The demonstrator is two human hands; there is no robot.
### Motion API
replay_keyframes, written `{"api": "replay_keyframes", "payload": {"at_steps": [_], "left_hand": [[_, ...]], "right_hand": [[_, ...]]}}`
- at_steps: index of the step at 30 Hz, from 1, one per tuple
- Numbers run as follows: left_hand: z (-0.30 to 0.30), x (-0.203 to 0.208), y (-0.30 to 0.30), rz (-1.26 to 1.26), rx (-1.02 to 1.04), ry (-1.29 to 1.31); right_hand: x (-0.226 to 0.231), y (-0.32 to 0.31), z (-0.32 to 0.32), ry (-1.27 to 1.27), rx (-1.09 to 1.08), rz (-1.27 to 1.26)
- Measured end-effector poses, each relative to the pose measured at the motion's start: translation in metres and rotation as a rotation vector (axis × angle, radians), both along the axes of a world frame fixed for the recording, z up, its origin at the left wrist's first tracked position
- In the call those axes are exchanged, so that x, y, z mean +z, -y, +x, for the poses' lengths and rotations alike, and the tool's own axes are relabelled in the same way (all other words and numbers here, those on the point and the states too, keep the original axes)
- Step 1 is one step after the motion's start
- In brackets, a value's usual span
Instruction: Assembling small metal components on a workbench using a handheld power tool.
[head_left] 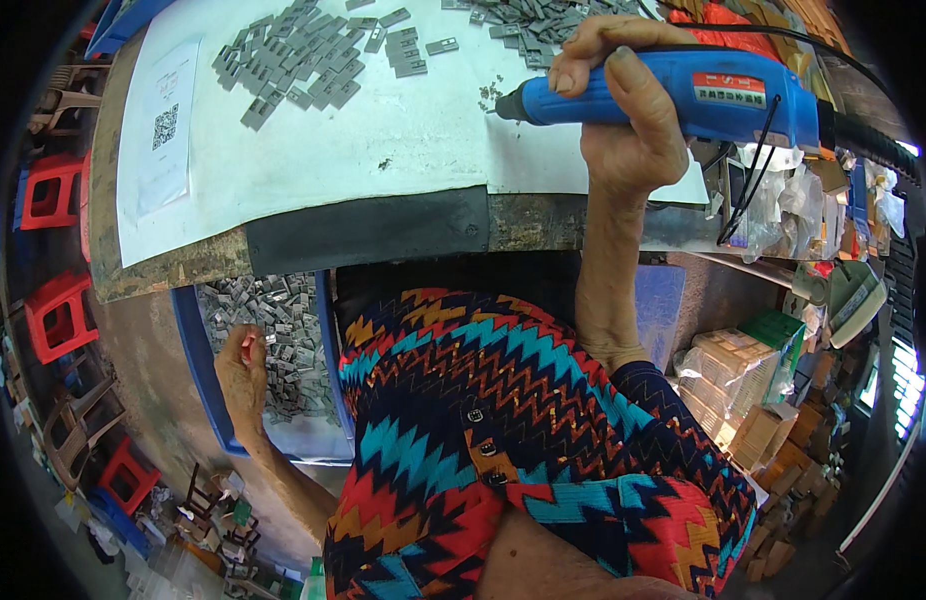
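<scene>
A wide worktable [163, 270] fills the upper part of the view, its top covered by a large white sheet [383, 140] with a dark strip along the near edge. Below it, in the foreground, is the person's own zigzag-patterned clothing [503, 440] in red, teal, orange and black. To the lower left, under the table edge, sits a blue bin [198, 380] filled with small grey parts [283, 350]. The right hand [623, 110] is up on the table, its fingers wrapped firmly around a blue handheld power tool [683, 95] (a black cord trails off to the right), whose tip points left, just above the white sheet. The left hand [245, 375] reaches down into the blue bin, fingers curled among the grey parts; whether it actually grips one cannot be told. More grey parts [303, 60] lie scattered in a loose heap on the sheet near the table's far edge, well apart from the tool's tip.
</scene>
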State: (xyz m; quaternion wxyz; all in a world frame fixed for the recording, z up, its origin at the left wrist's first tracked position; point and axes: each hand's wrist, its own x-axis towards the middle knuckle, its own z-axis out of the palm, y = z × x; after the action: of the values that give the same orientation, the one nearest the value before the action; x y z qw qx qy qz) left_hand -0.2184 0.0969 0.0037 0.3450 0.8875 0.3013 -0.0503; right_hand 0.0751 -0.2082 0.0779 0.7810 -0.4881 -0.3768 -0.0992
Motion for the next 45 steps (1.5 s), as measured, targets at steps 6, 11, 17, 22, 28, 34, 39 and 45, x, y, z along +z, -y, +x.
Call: {"api": "replay_keyframes", "payload": {"at_steps": [6,11,17,22,28,34,39,45], "left_hand": [[0.006,0.007,0.003,-0.020,-0.073,-0.157],[0.062,0.051,0.046,-0.252,-0.116,0.219],[0.169,0.060,0.120,-0.387,-0.412,0.596],[0.216,0.017,0.141,-0.114,-0.473,0.824],[0.228,0.006,0.153,-0.187,-0.445,0.787],[0.227,0.005,0.151,-0.259,-0.412,0.796],[0.226,0.007,0.152,-0.265,-0.407,0.790],[0.225,0.007,0.151,-0.270,-0.397,0.795]], "right_hand": [[-0.005,-0.004,0.004,0.013,-0.025,-0.013],[-0.001,-0.004,-0.001,-0.055,0.041,0.032],[0.003,0.002,-0.004,-0.160,0.036,0.134],[0.004,-0.003,-0.009,-0.209,0.030,0.150],[0.008,0.006,-0.009,-0.189,0.044,0.166],[0.006,0.006,-0.009,-0.205,0.033,0.178],[0.006,0.008,-0.009,-0.191,0.042,0.177],[0.006,0.008,-0.011,-0.220,0.029,0.193]]}}
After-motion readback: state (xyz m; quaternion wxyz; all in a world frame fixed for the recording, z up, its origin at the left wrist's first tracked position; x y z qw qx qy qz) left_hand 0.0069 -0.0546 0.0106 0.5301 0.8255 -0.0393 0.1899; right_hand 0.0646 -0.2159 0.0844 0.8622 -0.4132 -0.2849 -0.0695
